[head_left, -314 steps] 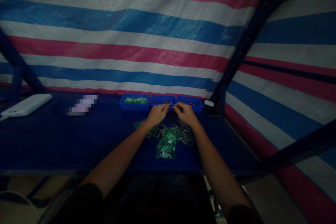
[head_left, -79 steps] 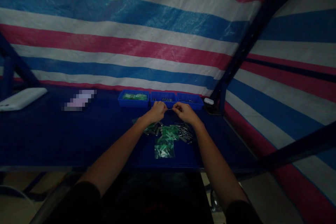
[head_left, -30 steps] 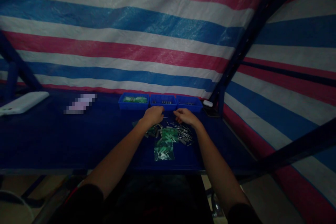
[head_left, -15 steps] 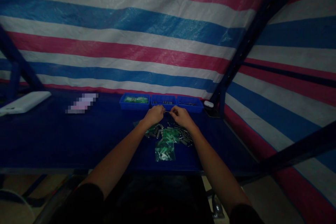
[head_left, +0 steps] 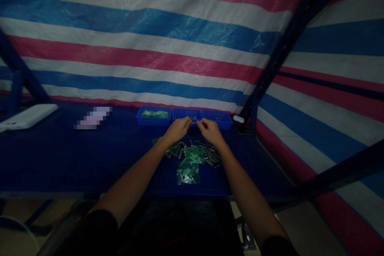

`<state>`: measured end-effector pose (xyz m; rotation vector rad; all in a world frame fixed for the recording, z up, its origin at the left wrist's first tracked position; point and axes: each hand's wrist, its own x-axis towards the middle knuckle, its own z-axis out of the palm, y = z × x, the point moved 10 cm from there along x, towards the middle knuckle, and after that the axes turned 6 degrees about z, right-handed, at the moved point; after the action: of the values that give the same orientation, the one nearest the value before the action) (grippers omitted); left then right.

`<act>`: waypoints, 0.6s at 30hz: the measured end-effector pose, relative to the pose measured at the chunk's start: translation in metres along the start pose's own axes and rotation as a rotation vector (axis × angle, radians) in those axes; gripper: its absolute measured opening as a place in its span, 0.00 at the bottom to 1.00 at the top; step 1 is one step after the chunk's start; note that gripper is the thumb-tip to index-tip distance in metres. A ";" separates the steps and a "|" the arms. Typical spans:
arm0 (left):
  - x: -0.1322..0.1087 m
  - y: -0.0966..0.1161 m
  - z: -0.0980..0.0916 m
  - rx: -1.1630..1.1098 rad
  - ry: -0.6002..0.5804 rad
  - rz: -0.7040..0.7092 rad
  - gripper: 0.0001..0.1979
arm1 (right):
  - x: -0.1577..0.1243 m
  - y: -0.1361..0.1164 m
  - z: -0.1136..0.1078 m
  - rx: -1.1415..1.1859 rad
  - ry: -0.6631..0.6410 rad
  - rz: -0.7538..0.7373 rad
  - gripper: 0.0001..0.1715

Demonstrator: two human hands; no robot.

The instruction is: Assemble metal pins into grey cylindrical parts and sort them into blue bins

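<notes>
Metal pins [head_left: 207, 153], thin, grey and rod-shaped, lay in a loose scatter at the centre of the frame, just below the right hand. A woven plastic tarpaulin [head_left: 150, 28] with shiny pink, white and blue stripes filled the upper frame, crossed at the right by a dark slanted steel post [head_left: 279, 56]. Below it ran a dark blue table [head_left: 75, 156] with a matte top. At its left edge rested a flat white slab [head_left: 28, 116] with rounded corners. Three shallow blue plastic bins stood side by side centre frame: left bin [head_left: 153, 117] holding green pieces, middle bin [head_left: 186, 113], right bin [head_left: 218, 117]. Clear crinkled bags of green parts [head_left: 188, 172] lay touching the pins. The left hand [head_left: 179, 129] and right hand [head_left: 211, 131] hovered at the middle bin's front edge, fingertips pinched closed and nearly meeting; what they pinched was too dim to tell.
</notes>
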<state>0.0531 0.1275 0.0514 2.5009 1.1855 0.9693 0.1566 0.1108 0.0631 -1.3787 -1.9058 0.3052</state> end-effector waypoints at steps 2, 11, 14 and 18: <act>0.000 0.001 0.004 -0.037 -0.064 0.025 0.15 | -0.001 -0.007 -0.008 -0.049 0.021 -0.039 0.18; -0.017 0.001 0.045 0.043 -0.459 0.176 0.08 | 0.003 0.067 -0.080 -0.296 0.348 0.467 0.19; -0.014 -0.006 0.049 0.078 -0.441 0.136 0.07 | 0.003 0.069 -0.061 -0.245 0.231 0.422 0.18; -0.005 -0.016 0.040 0.022 -0.319 0.026 0.11 | 0.005 0.038 -0.017 -0.105 0.009 0.182 0.14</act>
<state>0.0666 0.1373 0.0114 2.5696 1.0692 0.5352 0.1943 0.1260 0.0551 -1.6253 -1.8145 0.2897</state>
